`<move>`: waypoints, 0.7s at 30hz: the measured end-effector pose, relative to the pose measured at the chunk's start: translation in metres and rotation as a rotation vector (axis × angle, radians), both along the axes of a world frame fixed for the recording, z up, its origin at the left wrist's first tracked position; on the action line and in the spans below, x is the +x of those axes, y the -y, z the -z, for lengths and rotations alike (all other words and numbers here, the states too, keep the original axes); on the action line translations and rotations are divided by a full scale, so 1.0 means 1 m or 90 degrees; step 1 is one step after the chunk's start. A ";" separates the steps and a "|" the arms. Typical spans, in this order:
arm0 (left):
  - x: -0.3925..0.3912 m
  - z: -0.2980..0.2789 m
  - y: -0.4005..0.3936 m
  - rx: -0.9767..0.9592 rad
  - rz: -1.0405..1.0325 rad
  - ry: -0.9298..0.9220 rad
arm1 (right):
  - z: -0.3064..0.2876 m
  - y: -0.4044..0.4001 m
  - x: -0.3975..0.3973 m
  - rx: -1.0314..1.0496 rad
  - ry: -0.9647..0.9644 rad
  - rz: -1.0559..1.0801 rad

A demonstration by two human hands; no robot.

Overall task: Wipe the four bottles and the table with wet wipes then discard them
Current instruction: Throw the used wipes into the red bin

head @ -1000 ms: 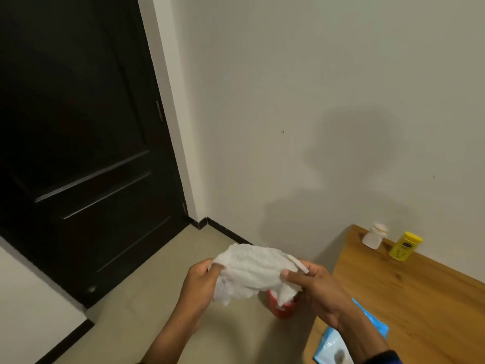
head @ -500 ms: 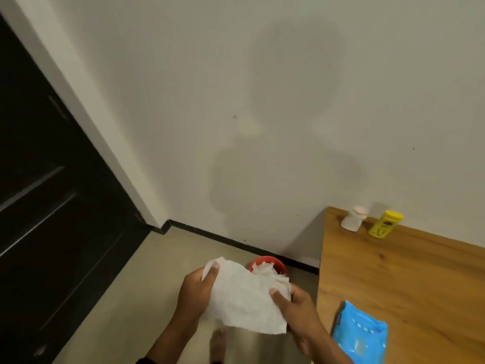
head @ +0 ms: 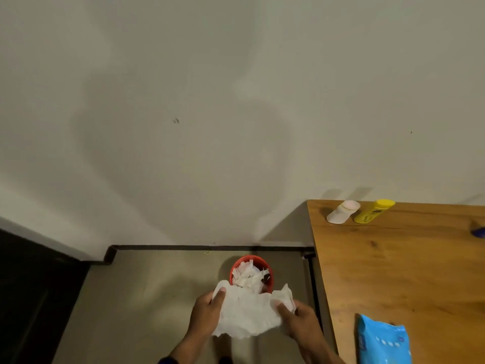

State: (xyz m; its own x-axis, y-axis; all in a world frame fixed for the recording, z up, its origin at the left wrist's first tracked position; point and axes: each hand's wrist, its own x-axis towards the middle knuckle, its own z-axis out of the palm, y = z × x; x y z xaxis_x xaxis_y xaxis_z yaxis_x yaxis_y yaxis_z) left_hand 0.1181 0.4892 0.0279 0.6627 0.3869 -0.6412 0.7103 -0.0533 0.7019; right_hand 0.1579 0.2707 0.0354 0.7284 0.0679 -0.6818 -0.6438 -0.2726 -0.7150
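Step in hand: we judge this to be the discard; the used wet wipe [head: 246, 311] is stretched between both hands, just near of the red bin [head: 251, 274] on the floor.
Left hand: our left hand [head: 207, 315] pinches the wipe's left edge, thumb on top, fingers curled behind.
Right hand: our right hand [head: 301, 323] pinches the right edge the same way.
How to do it well: we should bunch the sheet into a wad first, carry it over the middle of the bin's mouth, then let go with both hands together; spread flat, it could drape over the rim or slide to the floor.
Bin: already heaped with white wipes, so we may need to press the new one down.
Surface: the wooden table [head: 409, 271] stands right of the bin; at its far left corner a white bottle [head: 342, 212] and a yellow bottle [head: 374, 210] stand just beside each other, and a blue wipe pack [head: 383, 340] lies at the near edge.
Room: plain pale wall, dark skirting, grey floor, something dark at far left.
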 end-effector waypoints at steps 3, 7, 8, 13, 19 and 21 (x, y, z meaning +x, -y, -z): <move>0.029 0.023 -0.010 -0.020 0.011 -0.025 | 0.018 -0.012 0.018 0.020 -0.028 0.030; 0.054 0.054 -0.013 -0.042 0.010 -0.056 | 0.051 -0.011 0.039 0.038 -0.085 0.067; 0.059 0.064 -0.013 -0.048 0.012 -0.060 | 0.061 -0.009 0.045 0.060 -0.106 0.070; 0.087 0.105 -0.009 -0.037 0.001 -0.069 | 0.120 -0.002 0.072 0.055 -0.117 0.060; 0.125 0.202 -0.006 0.016 -0.019 -0.022 | 0.226 -0.017 0.113 -0.055 -0.023 0.076; 0.135 0.247 -0.006 0.019 -0.029 -0.014 | 0.268 -0.021 0.123 -0.062 0.011 0.094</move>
State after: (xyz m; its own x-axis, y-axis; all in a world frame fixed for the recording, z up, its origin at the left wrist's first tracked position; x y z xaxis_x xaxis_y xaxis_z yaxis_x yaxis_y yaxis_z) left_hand 0.2529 0.4952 -0.2191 0.6299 0.4354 -0.6431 0.7275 -0.0406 0.6850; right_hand 0.2805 0.2915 -0.2329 0.7370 -0.1060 -0.6675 -0.6700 -0.2448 -0.7009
